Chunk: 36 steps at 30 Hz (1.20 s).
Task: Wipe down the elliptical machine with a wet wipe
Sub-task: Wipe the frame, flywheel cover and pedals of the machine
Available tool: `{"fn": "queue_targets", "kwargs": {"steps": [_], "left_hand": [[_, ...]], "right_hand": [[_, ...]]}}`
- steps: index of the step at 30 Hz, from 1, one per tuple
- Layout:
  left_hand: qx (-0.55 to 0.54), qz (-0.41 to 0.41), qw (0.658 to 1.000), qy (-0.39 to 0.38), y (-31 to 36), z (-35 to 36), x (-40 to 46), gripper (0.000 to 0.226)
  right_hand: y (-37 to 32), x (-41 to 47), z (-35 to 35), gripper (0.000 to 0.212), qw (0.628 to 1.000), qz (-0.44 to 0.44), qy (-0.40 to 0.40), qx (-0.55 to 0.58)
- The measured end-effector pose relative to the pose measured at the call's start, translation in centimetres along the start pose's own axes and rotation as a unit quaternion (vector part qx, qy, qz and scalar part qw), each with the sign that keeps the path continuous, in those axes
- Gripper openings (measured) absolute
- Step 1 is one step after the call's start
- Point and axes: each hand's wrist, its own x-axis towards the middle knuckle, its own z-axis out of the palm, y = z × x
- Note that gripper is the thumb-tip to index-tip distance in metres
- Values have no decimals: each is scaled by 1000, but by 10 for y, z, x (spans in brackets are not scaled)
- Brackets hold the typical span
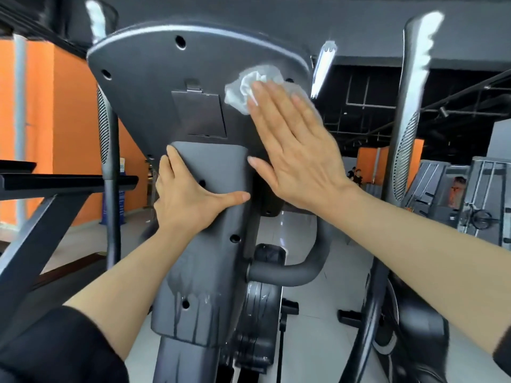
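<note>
Seen from behind and below: grey plastic back of the elliptical machine [154,87], a rounded console shell with screw holes and a rectangular hatch [199,113] in its middle. Right hand [293,145] flat, fingers straight and close together, pressing a crumpled white wet wipe [243,91] against the upper right of the shell, beside the hatch. Left hand [188,194] on the column cover [204,244] below, fingers wrapped round its left edge, thumb stretched across the front. Wet streaks and drips low on that cover, near a screw hole. Dark curved fixed handlebar [290,272] jutting out to the right of the column. Tall moving handles with ribbed grips on either side: left handle [103,128], right handle [409,150]. Pale tiled floor [309,327] beneath. Orange wall [41,111] on the left, dark ceiling with pipes above, a strip light [323,67] glaring. Further grey gym machines [470,194] at far right.
</note>
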Motion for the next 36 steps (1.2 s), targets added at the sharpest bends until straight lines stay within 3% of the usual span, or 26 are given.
{"fn": "queue_targets", "kwargs": {"steps": [7, 12, 18, 24, 28, 30, 32, 34, 36], "left_hand": [[2, -9, 1000, -5, 1, -1, -3, 151], [4, -13, 1000, 2, 0, 0, -3, 152], [3, -6, 1000, 6, -1, 1, -5, 151], [-3, -8, 1000, 12, -3, 3, -5, 150], [-5, -6, 1000, 14, -4, 4, -5, 151], [-7, -5, 1000, 12, -4, 3, -5, 151], [-10, -8, 1000, 10, -4, 3, -5, 151], [-10, -8, 1000, 12, -4, 4, -5, 151], [-8, -7, 1000, 16, -5, 4, -5, 151]], "right_hand": [[1, -40, 8, 73, 988, -115, -92, -55], [3, -11, 0, 70, 999, -28, -33, -9], [3, -65, 15, 78, 976, -146, -153, -57], [8, -2, -8, 66, 1000, 4, -1, 19], [6, -33, 11, 43, 993, -118, 4, 1], [4, -58, 20, 32, 988, -149, 5, 40], [-2, -69, 20, 26, 985, -119, -23, 125], [-12, -68, 12, 25, 956, -51, -111, 265], [-18, -59, -1, 24, 907, 71, -145, 390]]}}
